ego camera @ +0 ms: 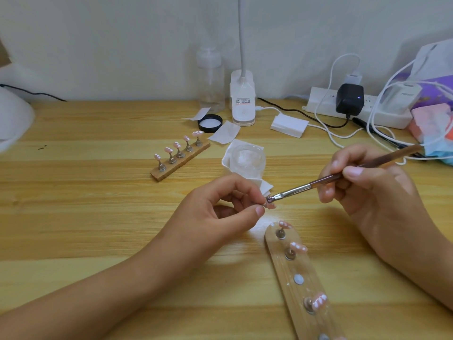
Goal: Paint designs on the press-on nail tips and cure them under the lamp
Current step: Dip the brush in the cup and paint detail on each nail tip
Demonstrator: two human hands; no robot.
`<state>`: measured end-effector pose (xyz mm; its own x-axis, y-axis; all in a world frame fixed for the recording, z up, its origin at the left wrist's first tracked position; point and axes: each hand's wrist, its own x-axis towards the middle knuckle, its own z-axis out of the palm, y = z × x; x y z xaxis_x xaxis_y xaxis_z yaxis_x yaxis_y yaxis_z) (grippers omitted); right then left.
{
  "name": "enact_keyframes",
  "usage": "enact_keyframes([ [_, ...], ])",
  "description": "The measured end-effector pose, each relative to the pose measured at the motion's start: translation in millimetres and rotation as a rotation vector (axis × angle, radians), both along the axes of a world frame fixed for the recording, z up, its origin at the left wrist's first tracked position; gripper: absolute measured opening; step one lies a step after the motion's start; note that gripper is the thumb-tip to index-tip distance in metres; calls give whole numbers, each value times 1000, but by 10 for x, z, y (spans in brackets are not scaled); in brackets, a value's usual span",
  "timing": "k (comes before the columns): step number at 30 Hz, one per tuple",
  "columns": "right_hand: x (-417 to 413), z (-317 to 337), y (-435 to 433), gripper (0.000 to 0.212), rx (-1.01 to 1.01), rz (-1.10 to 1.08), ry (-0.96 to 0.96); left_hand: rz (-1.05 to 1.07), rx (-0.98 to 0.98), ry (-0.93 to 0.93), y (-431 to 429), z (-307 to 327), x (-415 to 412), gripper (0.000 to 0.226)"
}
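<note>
A person's left grip (220, 207) pinches a pink nail tip (271, 206) just above the desk (98, 192), lifted so the right grip (367, 190), clasping a brush (343, 176) pencil-fashion, can lay its bristles on it. At 5 o'clock, the near stand (304, 268) shows one bare magnet (298, 279), likely this tip's seat. A second stand (180, 161) of dotted tips waits at 11 o'clock. The white dome (12, 119), seemingly the curing lamp, sits at 9 o'clock.

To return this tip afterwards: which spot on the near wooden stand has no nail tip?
The third spot from the far end of the near stand: a bare grey disc, while its neighbours hold pink tips.
</note>
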<state>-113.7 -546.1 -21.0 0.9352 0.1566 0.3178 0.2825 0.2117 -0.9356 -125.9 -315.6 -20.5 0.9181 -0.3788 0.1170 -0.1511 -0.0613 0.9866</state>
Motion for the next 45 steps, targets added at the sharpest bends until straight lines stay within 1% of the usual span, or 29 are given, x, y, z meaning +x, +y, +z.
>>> enact_keyframes([
  [6,-6,-7,-5,10,-38,-28,4,8,6,-3,6,-2,-9,10],
  [11,-26,8,-14,10,-70,-98,-50,31,13,-4,12,-14,2,8],
  [12,-28,9,-15,11,-51,-102,-62,34,11,-2,15,-14,3,8],
  [15,-32,15,-14,26,10,-102,-90,45,1,14,13,-19,4,4],
  [21,-44,12,7,17,4,-50,-133,84,-4,60,0,-36,19,7],
  [29,-36,-5,13,18,-31,-18,-133,104,20,51,1,-30,9,9],
  [32,-42,-6,9,18,-60,-29,-141,106,14,60,-5,-23,4,9],
  [35,-52,-9,13,16,-106,-57,-157,95,13,58,-7,-24,4,15],
  [45,-53,-20,31,13,-136,-130,-173,94,15,37,-6,-27,11,8],
])
